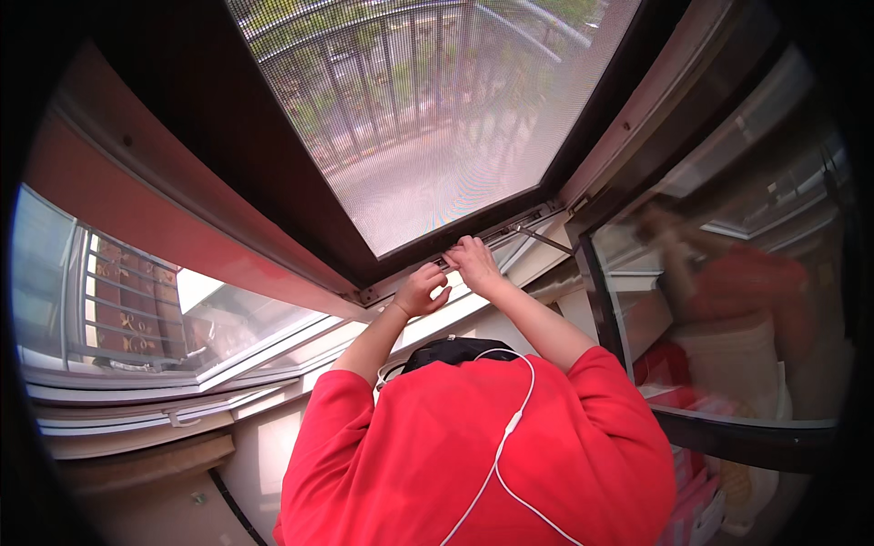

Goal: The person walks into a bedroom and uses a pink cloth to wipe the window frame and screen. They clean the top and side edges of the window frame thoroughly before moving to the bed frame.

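A dark-framed insect screen [437, 130] fills the upper middle of the view. Along its lower edge, my right hand [472, 265] has its bent fingers against the bottom rail of the window frame [410, 269]. Just left of it, my left hand [421, 290] is raised at the same rail with its fingers curled and the thumb apart. Whether either hand holds something small cannot be told. To the right of my hands, a metal stay arm [543, 240] runs from the frame to the opened glass sash [724, 321].
White window sill tracks [259, 362] run below and left of my hands. A black bag [457, 349] lies against my front, with a white earphone cable [509, 426] over my red shirt. Pink striped bags [696, 505] stand at the lower right.
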Tool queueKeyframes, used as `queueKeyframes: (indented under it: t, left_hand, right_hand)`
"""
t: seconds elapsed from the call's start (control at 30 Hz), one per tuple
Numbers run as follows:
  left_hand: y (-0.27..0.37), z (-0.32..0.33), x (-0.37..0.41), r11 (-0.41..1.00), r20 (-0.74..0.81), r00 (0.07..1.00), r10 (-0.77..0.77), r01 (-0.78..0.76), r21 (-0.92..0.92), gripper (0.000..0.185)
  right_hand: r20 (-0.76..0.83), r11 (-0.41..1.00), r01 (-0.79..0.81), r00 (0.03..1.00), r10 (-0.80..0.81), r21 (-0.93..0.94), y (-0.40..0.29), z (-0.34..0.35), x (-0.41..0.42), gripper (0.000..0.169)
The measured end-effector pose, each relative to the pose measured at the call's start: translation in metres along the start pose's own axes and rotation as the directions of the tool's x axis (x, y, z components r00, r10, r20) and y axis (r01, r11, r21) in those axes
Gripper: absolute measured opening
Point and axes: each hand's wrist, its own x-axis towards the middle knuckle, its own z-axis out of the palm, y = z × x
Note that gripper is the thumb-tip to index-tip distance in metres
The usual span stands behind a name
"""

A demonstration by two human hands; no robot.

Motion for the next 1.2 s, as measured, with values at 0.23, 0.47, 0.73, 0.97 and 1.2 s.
queueKeyframes:
  t: [0.23, 0.47, 0.73, 0.97, 1.2]
  left_hand:
    - [0.014, -0.007, -0.014, 0.990, 0.092, 0.996, -0.006, 0.019, -0.138, 0.013]
    - [0.037, -0.035, -0.066, 0.959, 0.187, 0.952, -0.243, 0.265, -0.102, 0.009]
    - [0.051, -0.057, -0.121, 0.865, 0.112, 0.864, -0.491, 0.499, -0.058, 0.011]
    - [0.065, -0.065, -0.146, 0.821, 0.004, 0.823, -0.568, 0.567, -0.068, 0.015]
    - [0.071, -0.066, -0.154, 0.803, -0.018, 0.805, -0.593, 0.590, -0.083, 0.015]
  right_hand:
    - [-0.174, 0.917, -0.204, 0.973, 0.151, -0.343, 0.032, -0.005, -0.011, 0.018]
    - [0.117, 0.884, 0.141, 0.988, -0.098, -0.446, -0.062, 0.045, 0.007, 0.015]
    - [0.180, 0.918, 0.391, 0.901, -0.396, 0.061, -0.114, 0.075, 0.028, 0.018]
    - [-0.004, 0.963, 0.233, 0.972, -0.236, -0.135, -0.062, 0.022, 0.001, 0.024]
    - [0.184, 0.917, 0.285, 0.953, -0.240, -0.280, -0.117, 0.076, 0.007, 0.019]
